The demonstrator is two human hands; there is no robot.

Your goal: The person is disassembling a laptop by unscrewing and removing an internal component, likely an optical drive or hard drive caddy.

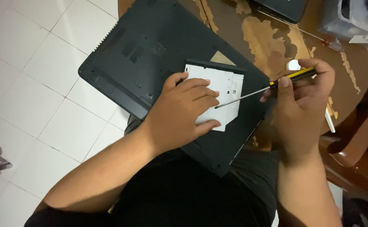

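A black laptop (150,46) lies upside down, partly on my lap and partly on a worn wooden table (272,38). On its underside rests a flat white rectangular drive (223,82) with a black edge. My left hand (184,109) lies on the drive, fingers spread over its lower left part. In my right hand (303,94) is a screwdriver (259,89) with a yellow and black handle. Its thin metal tip touches the drive close to my left fingertips.
White floor tiles (32,84) lie to the left. At the table's far side sit another dark device (284,7), a grey plastic box (352,19) and a thin tool (301,29). A small white cap (293,64) lies behind my right hand. A brown chair (360,143) stands at right.
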